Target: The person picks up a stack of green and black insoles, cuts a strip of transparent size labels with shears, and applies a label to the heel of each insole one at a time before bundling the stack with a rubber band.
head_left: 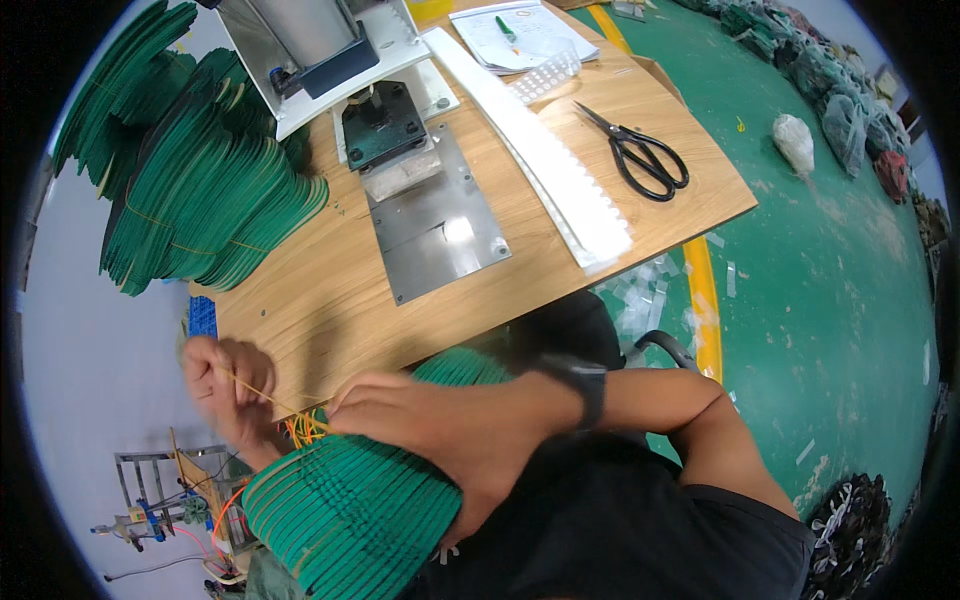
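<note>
A thick stack of thin green insole-shaped pieces (350, 510) lies below the table's front edge, against my body. My right hand (430, 420) is closed over the top of this stack; its far fingers are hidden. Left of it, my left hand (222, 385), slightly blurred, is closed in a fist on a thin yellow elastic band (262, 394). The band is stretched from that fist to the fingertips of my right hand. A tangle of yellow and orange bands (305, 430) shows just beneath, between the stack and the table edge.
On the wooden table (300, 290) stands a press machine (380, 125) with a metal plate (440, 225). Banded green stacks (200, 190) fill the left. Black-handled scissors (645, 160), white strips (560, 180) and a notepad (525, 35) lie right. Bags (840, 110) line the floor.
</note>
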### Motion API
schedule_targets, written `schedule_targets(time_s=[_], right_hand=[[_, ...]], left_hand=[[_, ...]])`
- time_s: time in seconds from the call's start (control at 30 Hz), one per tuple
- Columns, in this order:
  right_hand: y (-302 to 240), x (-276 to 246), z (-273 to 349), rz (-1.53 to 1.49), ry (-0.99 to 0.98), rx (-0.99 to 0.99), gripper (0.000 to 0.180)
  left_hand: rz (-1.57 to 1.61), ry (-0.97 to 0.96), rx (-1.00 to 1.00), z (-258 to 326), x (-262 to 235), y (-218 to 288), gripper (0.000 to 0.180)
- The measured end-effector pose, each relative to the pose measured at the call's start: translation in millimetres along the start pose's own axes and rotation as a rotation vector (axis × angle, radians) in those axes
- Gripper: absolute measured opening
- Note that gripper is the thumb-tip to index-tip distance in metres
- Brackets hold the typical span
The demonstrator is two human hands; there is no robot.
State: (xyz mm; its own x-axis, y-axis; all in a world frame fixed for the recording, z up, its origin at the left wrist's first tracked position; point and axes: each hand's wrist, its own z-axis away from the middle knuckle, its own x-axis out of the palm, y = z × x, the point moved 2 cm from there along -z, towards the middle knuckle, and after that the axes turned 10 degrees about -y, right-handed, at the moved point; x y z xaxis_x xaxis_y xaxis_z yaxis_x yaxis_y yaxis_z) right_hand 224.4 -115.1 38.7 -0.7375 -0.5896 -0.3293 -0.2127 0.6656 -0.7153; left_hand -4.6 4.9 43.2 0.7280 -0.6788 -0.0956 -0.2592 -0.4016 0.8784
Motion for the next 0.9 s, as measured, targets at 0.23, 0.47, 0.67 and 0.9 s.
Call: schedule_targets(time_s=[0.23, 0.47, 0.67, 0.9], right_hand=[[-32.6, -29.4, 37.2, 0.322, 0.132, 0.382, 0.093], [-27.1, -19.4, 60.0, 0.328, 0.399, 0.621, 0.101], [-28.9, -8.6, 63.4, 0.236, 0.505, 0.611, 0.093], [1.5, 8.1, 74.3, 0.245, 0.548, 0.802, 0.088]], left_hand=[[-0.264, -0.133, -0.178, -22.6, 33.5, 40.3, 0.014], [-0.129, -0.109, 0.157, -17.7, 92.2, 66.5, 0.014], [-0.574, -0.533, -0.034, -2.0, 84.9, 92.1, 0.007], [-0.807, -0.263, -0.007, 17.6, 115.9, 72.5, 0.01]])
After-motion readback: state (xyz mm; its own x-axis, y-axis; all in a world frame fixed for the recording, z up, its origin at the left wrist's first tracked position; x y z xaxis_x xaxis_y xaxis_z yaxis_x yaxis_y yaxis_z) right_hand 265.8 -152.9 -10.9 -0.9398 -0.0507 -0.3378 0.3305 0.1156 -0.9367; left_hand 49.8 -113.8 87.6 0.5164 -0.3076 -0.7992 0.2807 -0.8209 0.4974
